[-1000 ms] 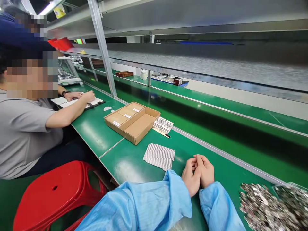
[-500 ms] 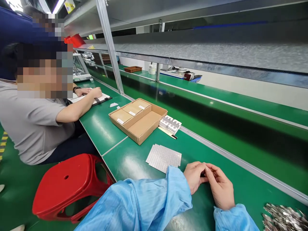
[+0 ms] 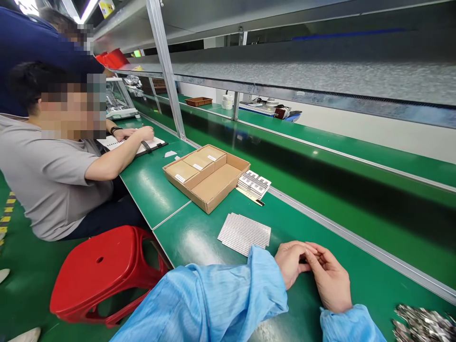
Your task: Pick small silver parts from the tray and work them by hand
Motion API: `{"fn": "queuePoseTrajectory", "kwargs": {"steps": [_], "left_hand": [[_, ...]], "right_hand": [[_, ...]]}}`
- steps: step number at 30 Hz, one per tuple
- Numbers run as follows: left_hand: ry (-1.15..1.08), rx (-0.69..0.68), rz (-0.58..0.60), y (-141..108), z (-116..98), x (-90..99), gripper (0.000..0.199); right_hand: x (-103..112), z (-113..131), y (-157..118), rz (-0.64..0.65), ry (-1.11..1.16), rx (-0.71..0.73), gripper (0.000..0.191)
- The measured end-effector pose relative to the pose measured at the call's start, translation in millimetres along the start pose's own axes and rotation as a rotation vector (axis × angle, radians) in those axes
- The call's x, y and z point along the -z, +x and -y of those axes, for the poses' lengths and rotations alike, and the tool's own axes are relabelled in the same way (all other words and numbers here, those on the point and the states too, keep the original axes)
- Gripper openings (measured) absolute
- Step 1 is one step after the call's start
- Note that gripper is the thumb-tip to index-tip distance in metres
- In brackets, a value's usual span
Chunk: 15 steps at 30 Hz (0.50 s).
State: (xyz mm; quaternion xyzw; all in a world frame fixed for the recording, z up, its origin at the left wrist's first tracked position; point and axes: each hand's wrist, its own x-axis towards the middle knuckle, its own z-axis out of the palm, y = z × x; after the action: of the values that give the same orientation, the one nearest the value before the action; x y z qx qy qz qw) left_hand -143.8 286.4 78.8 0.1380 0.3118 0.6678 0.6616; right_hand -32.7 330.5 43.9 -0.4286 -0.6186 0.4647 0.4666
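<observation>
Over the green bench top [image 3: 299,304], my left hand [image 3: 290,263] and my right hand [image 3: 329,275] meet with fingertips together. Both are closed, and whatever they pinch is hidden behind the fingers. To the left of my hands lies a flat grid of small silvery strips [image 3: 245,233] in neat rows. At the lower right is a heap of small shiny metal pieces [image 3: 425,324], apart from my right hand. Blue sleeves [image 3: 210,299] cover both my forearms.
A shallow cardboard box [image 3: 217,183] with a divider stands further up the bench, beside a stack of white printed cards [image 3: 253,183]. A red stool [image 3: 96,270] is at the left. One co-worker [image 3: 53,185] sits writing in a notebook [image 3: 153,143]; another person [image 3: 28,42] stands behind.
The whole scene has shifted very slightly in the picture. My two hands remain together in nearly the same pose.
</observation>
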Motion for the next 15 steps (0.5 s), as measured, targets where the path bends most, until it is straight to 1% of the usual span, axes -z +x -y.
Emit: {"fn": "queuePoseTrajectory", "kwargs": {"steps": [7,11,15], "left_hand": [[0.024,-0.024,0.004,1.3,5.1,1.6,0.033],[0.058,-0.044,0.018,1.2,6.4,2.3,0.036],[0.075,-0.062,0.034,2.3,8.8,4.7,0.035]], "right_hand": [[0.9,0.0,2.6,-0.007,-0.024,-0.039,0.056],[0.8,1.7,2.2,-0.019,0.03,-0.066,0.057],[-0.4,2.6,1.5,-0.013,0.083,-0.054,0.056]]}}
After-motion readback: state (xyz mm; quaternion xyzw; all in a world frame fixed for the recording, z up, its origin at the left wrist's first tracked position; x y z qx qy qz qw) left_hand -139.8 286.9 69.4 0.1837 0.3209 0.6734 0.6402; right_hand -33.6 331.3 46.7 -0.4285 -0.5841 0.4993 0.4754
